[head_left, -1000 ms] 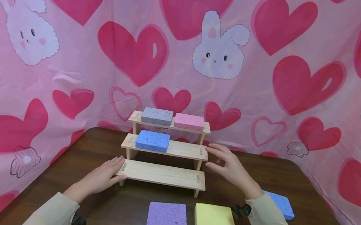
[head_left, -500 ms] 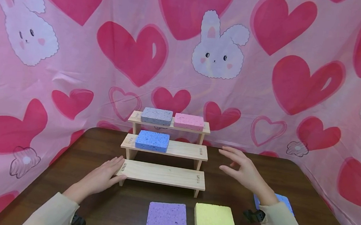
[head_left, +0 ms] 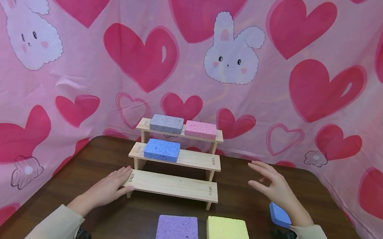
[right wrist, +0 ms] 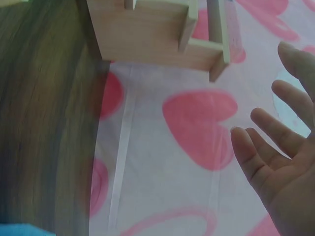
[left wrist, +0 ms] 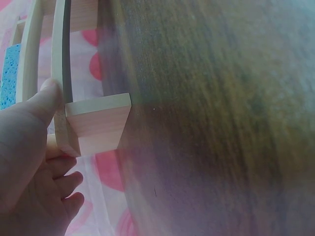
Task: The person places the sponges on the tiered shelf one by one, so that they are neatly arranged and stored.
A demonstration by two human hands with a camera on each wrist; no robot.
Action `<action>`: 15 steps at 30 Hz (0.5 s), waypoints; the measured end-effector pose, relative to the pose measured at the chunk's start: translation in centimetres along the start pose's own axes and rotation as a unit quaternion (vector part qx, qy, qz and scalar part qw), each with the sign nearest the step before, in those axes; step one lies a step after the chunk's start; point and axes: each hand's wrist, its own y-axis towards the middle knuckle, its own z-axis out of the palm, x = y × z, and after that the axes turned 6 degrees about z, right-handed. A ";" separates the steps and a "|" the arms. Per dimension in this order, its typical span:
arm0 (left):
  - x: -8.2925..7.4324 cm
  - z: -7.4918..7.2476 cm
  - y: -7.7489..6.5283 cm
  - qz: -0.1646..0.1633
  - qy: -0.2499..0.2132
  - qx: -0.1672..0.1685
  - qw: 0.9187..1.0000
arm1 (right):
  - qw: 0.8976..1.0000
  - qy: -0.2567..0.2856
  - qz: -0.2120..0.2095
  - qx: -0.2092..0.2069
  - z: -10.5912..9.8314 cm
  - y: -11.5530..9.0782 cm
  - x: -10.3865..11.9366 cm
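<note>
Left hand [head_left: 108, 188] grips rack [head_left: 174, 185] at bottom tier's left end, thumb on front edge. Right hand [head_left: 276, 187] released, fingers loose, in the air right of rack. Rack stands on desk [head_left: 115, 227]: grey sponge [head_left: 166, 123] and pink sponge [head_left: 200, 129] on top tier, blue sponge [head_left: 162, 150] mid-tier.

- Cloth-walled tabletop [head_left: 239, 201] nook, looks indoors; home or studio, can't tell.
- Pink cloth [head_left: 188, 79] printed with hearts and rabbit faces, creased, hangs beyond the left hand [head_left: 105, 188] and right hand [head_left: 276, 185], running round past both sides.
- Tabletop: dark wood grain, rounded far corners, beneath both hands.
</note>
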 end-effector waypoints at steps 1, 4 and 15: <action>0.0 0.0 0.0 -0.001 0.000 0.000 1.000 | 1.000 0.000 0.005 -0.001 -0.2 -0.2 -0.1; -0.1 -0.1 0.0 -0.004 -0.001 0.001 1.000 | 1.000 -0.004 0.015 -0.003 -1.0 -0.6 -0.5; 0.1 0.1 0.0 0.001 0.002 -0.002 1.000 | 0.998 -0.019 0.062 -0.019 -3.1 -2.8 -2.5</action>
